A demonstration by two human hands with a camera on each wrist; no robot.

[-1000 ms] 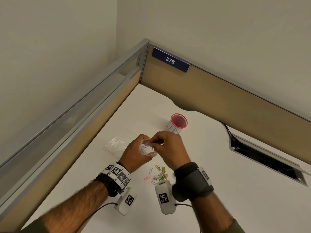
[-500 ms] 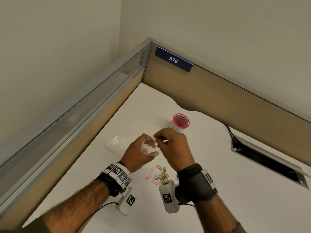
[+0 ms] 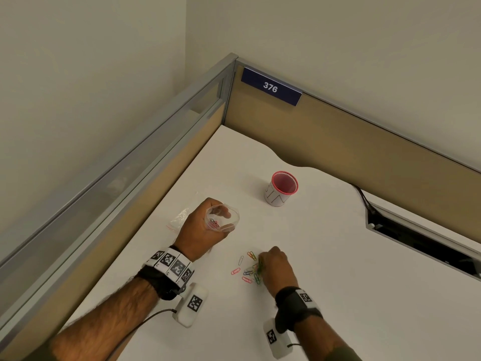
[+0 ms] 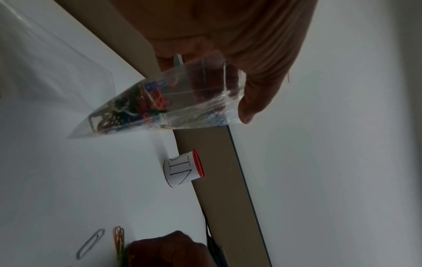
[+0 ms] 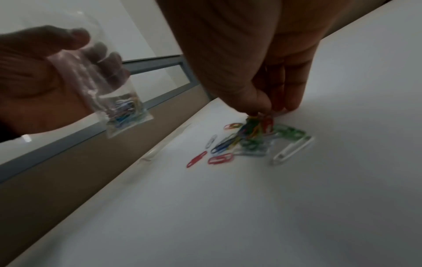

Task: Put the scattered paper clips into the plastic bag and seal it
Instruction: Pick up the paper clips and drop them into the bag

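Observation:
My left hand (image 3: 221, 221) holds a small clear plastic bag (image 3: 234, 217) above the white desk, fingers curled round it and its mouth held open upward. Several coloured paper clips (image 4: 141, 101) lie bunched in the bag's bottom corner. More loose paper clips (image 3: 248, 270) lie scattered on the desk in front of me. My right hand (image 3: 260, 261) is down on that pile. In the right wrist view its thumb and fingertips (image 5: 262, 106) pinch a small bunch of clips (image 5: 253, 124), while others (image 5: 219, 159) lie flat around it.
A red-rimmed cup with a white paper label (image 3: 281, 188) stands behind the hands. A second clear bag (image 3: 179, 220) lies flat on the desk at the left. Partition walls (image 3: 156, 178) close the left and back; a cable slot (image 3: 416, 243) opens at the right.
My right hand has left the bag's mouth and dropped to the clip pile on the desk. The left hand still holds the bag, now a little further left.

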